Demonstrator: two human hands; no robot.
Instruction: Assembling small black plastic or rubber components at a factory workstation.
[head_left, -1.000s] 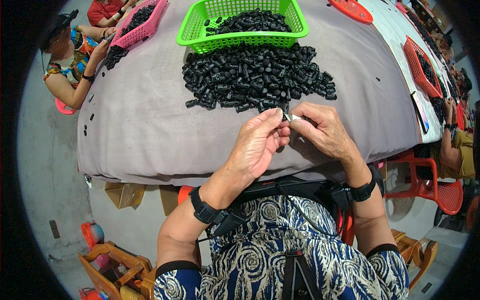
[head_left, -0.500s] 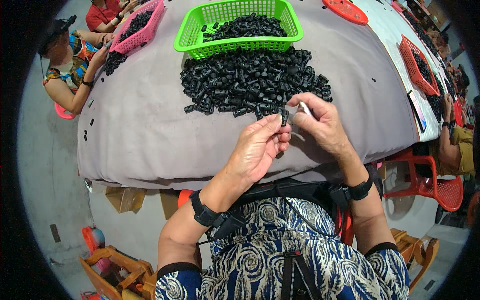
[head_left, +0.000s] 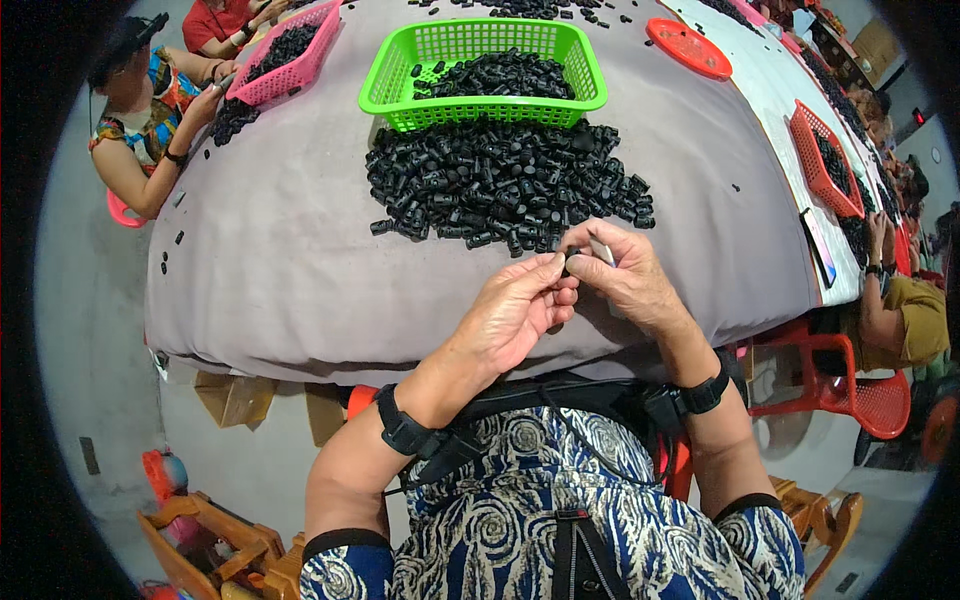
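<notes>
The left hand (head_left: 508, 312) pinches a small black part (head_left: 572, 257) between thumb and fingertips. The right hand (head_left: 632, 282) grasps a slim pale tool (head_left: 604, 251), its thumb and finger meeting the same part. Just beyond lies a heap of black pieces (head_left: 495, 190) on a cloth-covered bench (head_left: 270, 265). Behind it, a green basket (head_left: 480, 107) holds more. At far left, a co-worker (head_left: 135, 150) sits near a pink basket (head_left: 268, 92).
</notes>
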